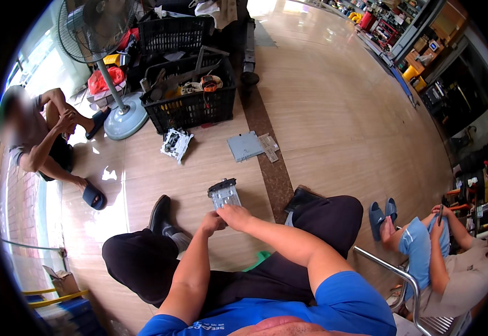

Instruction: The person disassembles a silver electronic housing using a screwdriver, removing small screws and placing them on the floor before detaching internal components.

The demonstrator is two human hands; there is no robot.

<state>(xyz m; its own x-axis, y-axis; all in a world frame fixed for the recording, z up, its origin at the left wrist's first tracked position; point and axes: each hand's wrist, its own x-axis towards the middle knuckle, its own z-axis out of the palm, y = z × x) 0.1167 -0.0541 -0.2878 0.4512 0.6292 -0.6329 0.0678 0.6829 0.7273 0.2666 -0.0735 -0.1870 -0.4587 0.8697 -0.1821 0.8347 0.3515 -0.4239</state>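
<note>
Between my knees I hold a small silvery box-shaped metal device with a black strip along its far end. My right hand is closed over its near edge. Just beside it, my left hand has its fingers curled at the near left corner; how they grip underneath is hidden. Beyond the device, a flat grey metal cover lies on the floor, overlapping a perforated metal plate. To their left sits a white mechanism frame with dark parts in it.
Black plastic crates of tools stand ahead, next to a grey pedestal fan. One person sits on the floor at left. Another person sits at right by a metal chair. Cluttered shelves line the far right.
</note>
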